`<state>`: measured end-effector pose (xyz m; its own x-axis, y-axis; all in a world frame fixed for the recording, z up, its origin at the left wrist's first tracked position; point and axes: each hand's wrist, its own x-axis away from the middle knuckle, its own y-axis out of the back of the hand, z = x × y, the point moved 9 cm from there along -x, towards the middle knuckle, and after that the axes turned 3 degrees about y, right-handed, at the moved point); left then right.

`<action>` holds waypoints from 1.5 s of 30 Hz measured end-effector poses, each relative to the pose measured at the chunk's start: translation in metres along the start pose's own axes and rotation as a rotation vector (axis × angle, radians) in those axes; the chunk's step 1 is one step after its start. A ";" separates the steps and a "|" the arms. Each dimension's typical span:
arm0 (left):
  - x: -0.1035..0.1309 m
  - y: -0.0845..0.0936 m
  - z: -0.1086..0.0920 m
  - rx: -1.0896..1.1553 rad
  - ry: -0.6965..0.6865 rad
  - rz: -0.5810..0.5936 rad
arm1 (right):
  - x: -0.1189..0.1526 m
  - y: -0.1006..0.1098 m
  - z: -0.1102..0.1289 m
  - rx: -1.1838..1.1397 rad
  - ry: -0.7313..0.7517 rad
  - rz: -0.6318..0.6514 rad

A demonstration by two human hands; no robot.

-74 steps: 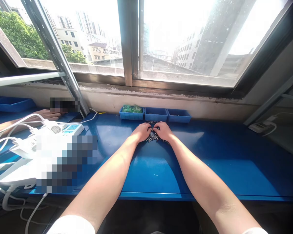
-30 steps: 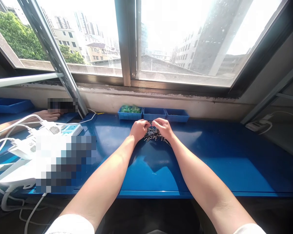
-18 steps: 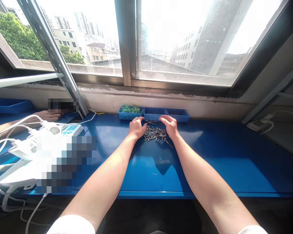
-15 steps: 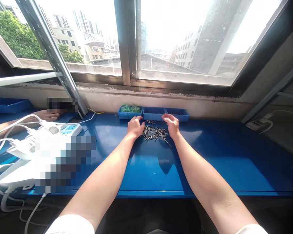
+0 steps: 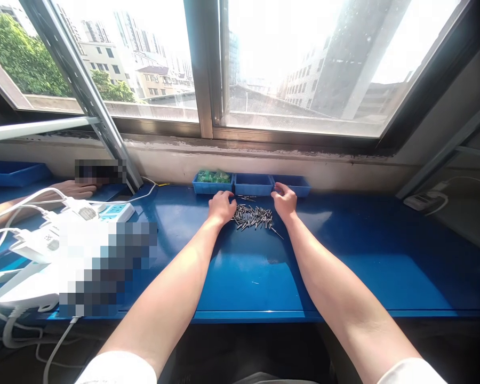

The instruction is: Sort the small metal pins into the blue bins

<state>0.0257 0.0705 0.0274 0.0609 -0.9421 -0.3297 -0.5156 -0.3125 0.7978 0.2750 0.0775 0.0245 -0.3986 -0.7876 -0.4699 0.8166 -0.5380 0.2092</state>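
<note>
A pile of small, slim metal pieces, like pins or rivets [image 5: 254,218], lies on the blue tabletop [image 5: 248,282]. At its left edge rests my left hand [image 5: 221,207], fingers bent, with a gap between thumb and forefinger; I make out nothing in it. My right hand [image 5: 285,201] is beyond the pile's right side, at the front of the right blue bin [image 5: 300,188]. Its fingers are curled together, and whatever they hold is too small to make out. A few loose pieces [image 5: 247,198] lie between the pile and the middle blue bin [image 5: 253,186].
A left blue bin [image 5: 212,188] holds green bagged items [image 5: 213,177]. White power strips and plugs with cables [image 5: 50,242] crowd the left side. Another person's hand [image 5: 78,188] rests farther left, near a metal shelf post [image 5: 104,128]. A window is behind the table.
My right hand has shifted slightly right, from the gap between the middle and right bins to the right bin's front, and its fingers have drawn closer together. My left hand stays almost still.
</note>
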 end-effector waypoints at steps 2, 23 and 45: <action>0.000 -0.001 0.000 -0.007 0.001 0.011 | -0.001 0.001 0.002 0.019 0.012 -0.001; 0.001 -0.016 0.002 -0.061 -0.020 0.132 | -0.010 0.021 -0.003 0.488 0.036 -0.021; 0.026 -0.038 -0.030 -0.183 -0.298 0.382 | 0.041 -0.066 0.020 0.585 0.255 0.568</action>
<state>0.0722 0.0546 0.0034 -0.3622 -0.9261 -0.1053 -0.2935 0.0061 0.9559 0.1969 0.0746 0.0086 0.1691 -0.9310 -0.3236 0.4894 -0.2057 0.8474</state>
